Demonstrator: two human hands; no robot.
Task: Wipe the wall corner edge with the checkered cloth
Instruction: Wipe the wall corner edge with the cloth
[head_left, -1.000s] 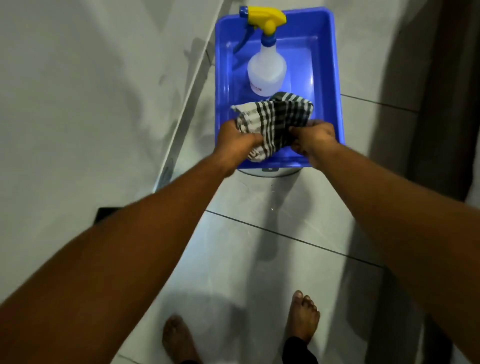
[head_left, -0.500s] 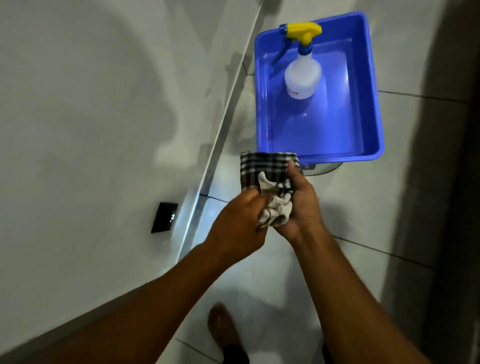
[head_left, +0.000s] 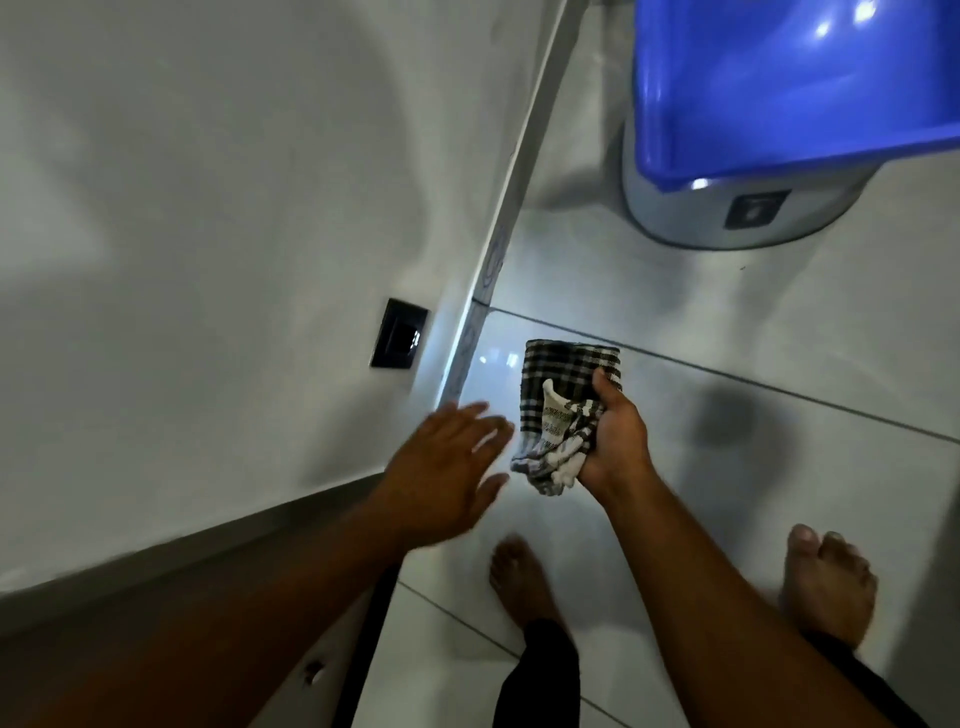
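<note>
The black-and-white checkered cloth (head_left: 563, 410) is bunched in my right hand (head_left: 615, 436), which grips it from the right, thumb on top, above the floor. My left hand (head_left: 447, 467) is off the cloth, blurred, fingers spread, palm down, just left of it and close to the wall. The white wall (head_left: 208, 208) fills the left side. Its corner edge (head_left: 311, 499) runs across the lower left, just beside my left hand; below it lies a darker face.
A blue plastic tub (head_left: 779, 104) rests on a grey round stand (head_left: 727, 218) at the top right. A black wall plate (head_left: 397, 334) sits low on the wall. A skirting strip (head_left: 498, 249) borders the glossy tiled floor. My bare feet (head_left: 826, 582) stand at the bottom.
My left hand has let go of the cloth and moved left toward the wall. The cloth has come away from the tub and nearer to me; the view has tilted down and closer.
</note>
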